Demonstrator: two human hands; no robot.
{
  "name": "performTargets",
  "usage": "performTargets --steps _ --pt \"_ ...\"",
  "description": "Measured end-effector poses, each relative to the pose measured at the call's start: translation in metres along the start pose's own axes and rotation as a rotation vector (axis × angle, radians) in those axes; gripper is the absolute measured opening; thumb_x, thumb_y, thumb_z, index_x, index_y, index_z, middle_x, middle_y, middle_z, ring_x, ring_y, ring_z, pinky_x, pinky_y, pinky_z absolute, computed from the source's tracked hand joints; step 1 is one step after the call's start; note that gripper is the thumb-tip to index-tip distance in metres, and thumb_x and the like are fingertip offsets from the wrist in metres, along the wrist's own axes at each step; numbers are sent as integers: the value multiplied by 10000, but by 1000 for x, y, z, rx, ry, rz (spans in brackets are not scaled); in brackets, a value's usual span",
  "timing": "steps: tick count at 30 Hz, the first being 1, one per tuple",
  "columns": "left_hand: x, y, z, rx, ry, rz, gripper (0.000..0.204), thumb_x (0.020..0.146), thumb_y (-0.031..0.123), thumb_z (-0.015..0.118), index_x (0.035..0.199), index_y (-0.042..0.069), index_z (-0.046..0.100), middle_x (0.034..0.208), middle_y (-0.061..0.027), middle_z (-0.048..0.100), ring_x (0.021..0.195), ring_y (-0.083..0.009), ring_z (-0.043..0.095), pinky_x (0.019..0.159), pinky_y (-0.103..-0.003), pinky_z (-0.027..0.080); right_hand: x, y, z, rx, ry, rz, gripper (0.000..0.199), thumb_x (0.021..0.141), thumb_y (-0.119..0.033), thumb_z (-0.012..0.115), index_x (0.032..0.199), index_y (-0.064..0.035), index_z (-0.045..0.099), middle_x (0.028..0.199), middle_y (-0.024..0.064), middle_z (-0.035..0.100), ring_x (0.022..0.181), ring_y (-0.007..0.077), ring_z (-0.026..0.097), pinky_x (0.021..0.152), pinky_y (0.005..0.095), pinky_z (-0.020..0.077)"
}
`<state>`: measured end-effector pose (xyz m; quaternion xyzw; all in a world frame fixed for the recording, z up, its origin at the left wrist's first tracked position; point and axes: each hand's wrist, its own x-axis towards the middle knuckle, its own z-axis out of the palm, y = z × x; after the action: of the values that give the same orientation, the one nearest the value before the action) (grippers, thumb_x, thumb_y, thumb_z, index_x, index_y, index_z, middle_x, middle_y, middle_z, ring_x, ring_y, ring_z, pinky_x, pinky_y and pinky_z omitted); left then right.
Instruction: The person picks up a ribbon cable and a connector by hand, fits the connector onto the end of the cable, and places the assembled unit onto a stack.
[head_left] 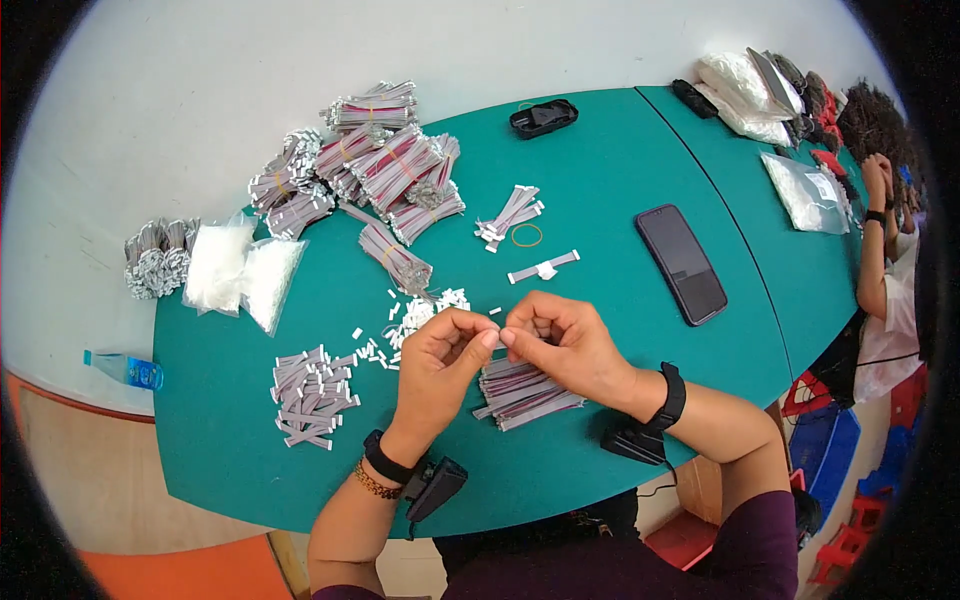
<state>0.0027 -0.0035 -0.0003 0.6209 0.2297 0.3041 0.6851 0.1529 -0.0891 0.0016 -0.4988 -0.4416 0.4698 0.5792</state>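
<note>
Two bare hands, centre of the frame: left hand (432, 368) and right hand (568, 345), each with thumb and forefinger pinched, tips meeting; whatever sits between them is too small and covered to tell. One stack of grey ribbon cables (528, 395), just below the meeting fingertips and partly under the right hand, which is the nearer; long axis roughly left to right across the frame, tilting slightly. One scatter of small white connectors (414, 318), just up and left of the left hand, the nearer of the pair. One heap of loose short cables (315, 395), left of the left hand, lower left of centre, strips lying at mixed angles. One lone cable (546, 270), above the right hand, well apart from it, long axis rising toward the right, white lump at its middle. One small cable bunch (510, 217), farther up, beside a rubber band (527, 235). One dark phone (682, 264), right of centre. Several large banded cable bundles (395, 170), upper left, all on a green table (600, 170).
</note>
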Motion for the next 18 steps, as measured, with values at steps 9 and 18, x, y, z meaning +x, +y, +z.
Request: performTargets --steps 9,18 --pt "2 1 0 -116 -23 -120 162 905 168 532 922 8 554 781 -28 562 693 -88 513 623 -220 433 1 0 -1 35 21 -26 94 882 -103 571 837 -28 534 693 -3 582 591 10 484 509 162 363" --pt "2 0 -4 -298 -120 -244 133 905 162 528 867 35 538 752 -8 535 685 -74 489 622 -209 398 -2 -8 2 130 -35 27 93 904 -112 530 857 -34 513 697 14 592 560 23 483 492 165 376"
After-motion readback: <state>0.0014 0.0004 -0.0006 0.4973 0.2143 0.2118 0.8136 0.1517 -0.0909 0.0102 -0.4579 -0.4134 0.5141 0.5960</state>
